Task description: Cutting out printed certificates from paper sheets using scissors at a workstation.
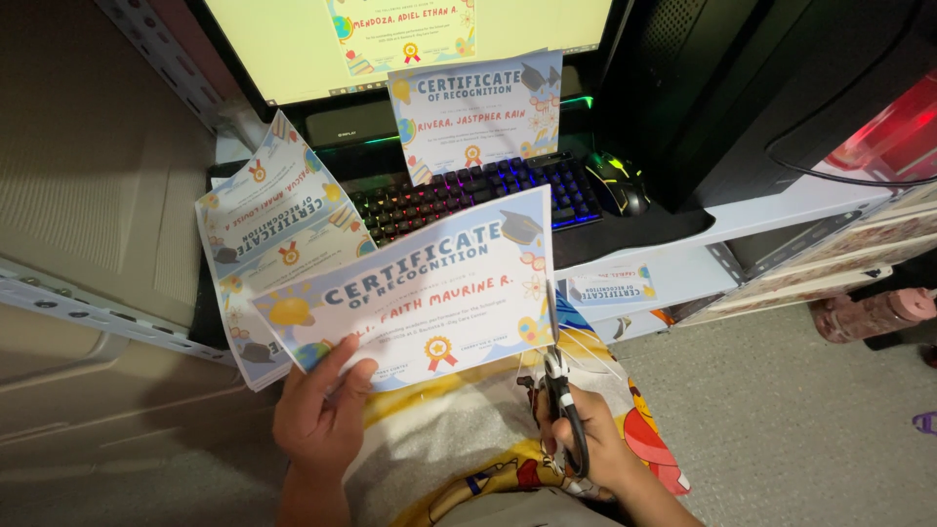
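My left hand grips the lower left corner of a printed certificate sheet with pale blue borders, holding it up over my lap. My right hand holds black-handled scissors, their blades pointing up at the sheet's bottom right edge. Thin white paper strips hang near the blades. A colourful cartoon-print cloth covers my lap below.
More certificates are stacked at the left, and one leans against a lit monitor. A backlit keyboard and a mouse sit on the dark desk. A pink bottle lies on the floor at the right.
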